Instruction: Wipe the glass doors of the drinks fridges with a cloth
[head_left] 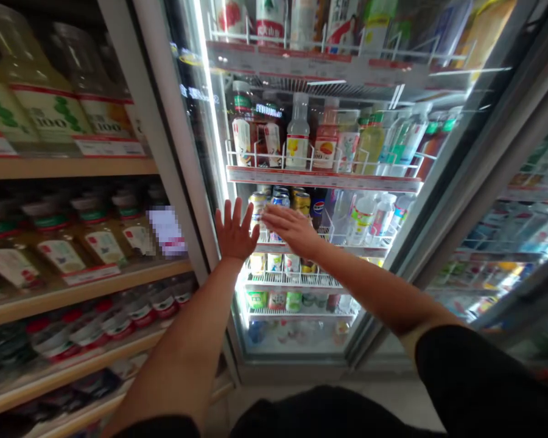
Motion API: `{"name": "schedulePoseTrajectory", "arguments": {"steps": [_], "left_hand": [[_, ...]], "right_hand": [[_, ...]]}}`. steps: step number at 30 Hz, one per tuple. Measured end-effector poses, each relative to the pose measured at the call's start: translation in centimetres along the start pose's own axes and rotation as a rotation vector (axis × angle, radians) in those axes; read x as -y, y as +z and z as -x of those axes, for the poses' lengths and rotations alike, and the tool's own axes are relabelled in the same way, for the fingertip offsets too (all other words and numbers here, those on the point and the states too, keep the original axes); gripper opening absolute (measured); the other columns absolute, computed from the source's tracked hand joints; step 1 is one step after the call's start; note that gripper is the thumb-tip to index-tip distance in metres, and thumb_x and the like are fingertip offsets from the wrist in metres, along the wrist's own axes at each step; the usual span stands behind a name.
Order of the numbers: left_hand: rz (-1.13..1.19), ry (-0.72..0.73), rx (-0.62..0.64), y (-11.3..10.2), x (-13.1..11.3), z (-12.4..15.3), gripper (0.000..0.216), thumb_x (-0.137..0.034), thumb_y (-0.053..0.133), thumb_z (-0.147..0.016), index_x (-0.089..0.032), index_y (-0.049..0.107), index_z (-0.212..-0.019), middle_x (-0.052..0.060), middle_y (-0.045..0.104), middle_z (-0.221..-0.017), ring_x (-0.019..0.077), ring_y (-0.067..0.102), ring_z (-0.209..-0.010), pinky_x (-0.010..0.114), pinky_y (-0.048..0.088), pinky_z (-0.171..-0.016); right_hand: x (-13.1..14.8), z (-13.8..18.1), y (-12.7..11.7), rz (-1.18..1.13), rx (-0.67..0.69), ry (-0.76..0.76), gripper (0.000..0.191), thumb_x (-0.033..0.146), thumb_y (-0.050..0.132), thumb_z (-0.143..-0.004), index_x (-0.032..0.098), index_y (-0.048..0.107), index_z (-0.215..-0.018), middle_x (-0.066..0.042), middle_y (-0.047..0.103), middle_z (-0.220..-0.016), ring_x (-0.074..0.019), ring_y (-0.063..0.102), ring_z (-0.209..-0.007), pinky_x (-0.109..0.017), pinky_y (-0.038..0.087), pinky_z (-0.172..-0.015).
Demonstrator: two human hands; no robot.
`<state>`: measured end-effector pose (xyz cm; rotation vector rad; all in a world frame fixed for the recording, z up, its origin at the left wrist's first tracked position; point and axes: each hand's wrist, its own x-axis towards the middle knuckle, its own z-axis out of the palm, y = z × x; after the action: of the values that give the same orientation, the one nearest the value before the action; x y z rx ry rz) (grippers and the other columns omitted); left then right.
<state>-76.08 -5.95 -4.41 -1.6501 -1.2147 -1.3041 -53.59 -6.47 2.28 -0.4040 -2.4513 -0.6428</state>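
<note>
Both arms reach forward to a glass-fronted drinks fridge [351, 359]. My left hand [237, 234] is raised with its fingers spread, near the fridge's bright left edge, and holds nothing. Just right of it, my right hand [296, 231] is stretched flat, fingers pointing left, with nothing visible in it. Whether either hand touches the glass I cannot tell. Behind the hands are cans [302, 202] and a dark Pepsi bottle [318, 207], partly hidden. Above them, a wire-railed shelf [324, 177] carries several bottles, among them a clear one with a yellow label [298, 137].
On the left, wooden shelves [73, 167] hold juice bottles [89, 234] and red-lidded containers [119, 322]. A metal post [164, 128] separates them from the fridge. More chilled drinks [493, 225] stand behind another door at the right. Pale floor [265, 395] shows below.
</note>
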Motion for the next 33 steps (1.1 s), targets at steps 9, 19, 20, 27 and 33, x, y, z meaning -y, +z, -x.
{"name": "schedulePoseTrajectory", "arguments": {"steps": [9,19,20,27,33], "left_hand": [[0.012,0.020,-0.013,0.2,0.3,0.2,0.058,-0.053,0.040,-0.104,-0.023,0.047,-0.153,0.004,0.029,-0.167,0.0284,0.008,-0.158,0.053,0.002,-0.131],[-0.015,0.018,-0.017,0.0,0.0,0.1,0.056,-0.046,0.047,-0.100,-0.024,0.049,-0.151,0.009,0.037,-0.163,0.0282,0.012,-0.157,0.054,0.006,-0.130],[-0.009,0.014,-0.011,0.0,0.0,0.0,0.056,-0.047,0.046,-0.100,-0.024,0.049,-0.152,0.008,0.036,-0.163,0.0283,0.012,-0.158,0.054,0.005,-0.130],[0.035,-0.036,0.040,0.0,-0.1,0.0,0.058,-0.050,0.043,-0.101,-0.026,0.045,-0.154,0.007,0.031,-0.166,0.0281,0.008,-0.158,0.056,0.001,-0.130],[0.059,-0.064,0.059,0.1,-0.1,-0.1,0.062,-0.058,0.038,-0.101,-0.022,0.049,-0.151,0.007,0.033,-0.165,0.0279,0.007,-0.158,0.055,-0.002,-0.130]], "right_hand": [[-4.3,-9.1,-6.5,0.181,-0.144,0.005,0.047,0.014,0.029,-0.107,0.026,0.050,-0.147,0.002,0.050,-0.156,-0.0167,0.031,-0.153,-0.043,0.031,-0.127],[-8.3,-9.6,-7.9,0.094,-0.408,0.179,0.051,0.028,0.020,-0.108,0.028,0.042,-0.154,0.000,0.046,-0.158,-0.0217,0.022,-0.156,-0.050,0.022,-0.130],[-7.8,-9.0,-7.4,0.090,-0.379,0.159,0.052,0.027,0.019,-0.108,0.028,0.042,-0.155,0.000,0.047,-0.157,-0.0213,0.024,-0.156,-0.050,0.021,-0.130],[-7.4,-6.0,-8.3,0.132,-0.252,0.103,0.049,0.025,0.022,-0.108,0.025,0.044,-0.152,-0.001,0.045,-0.159,-0.0200,0.027,-0.155,-0.050,0.021,-0.129],[-7.0,-3.4,-8.2,0.178,-0.266,0.127,0.053,0.018,0.023,-0.105,0.024,0.046,-0.152,-0.001,0.043,-0.161,-0.0185,0.023,-0.156,-0.046,0.025,-0.128]]}}
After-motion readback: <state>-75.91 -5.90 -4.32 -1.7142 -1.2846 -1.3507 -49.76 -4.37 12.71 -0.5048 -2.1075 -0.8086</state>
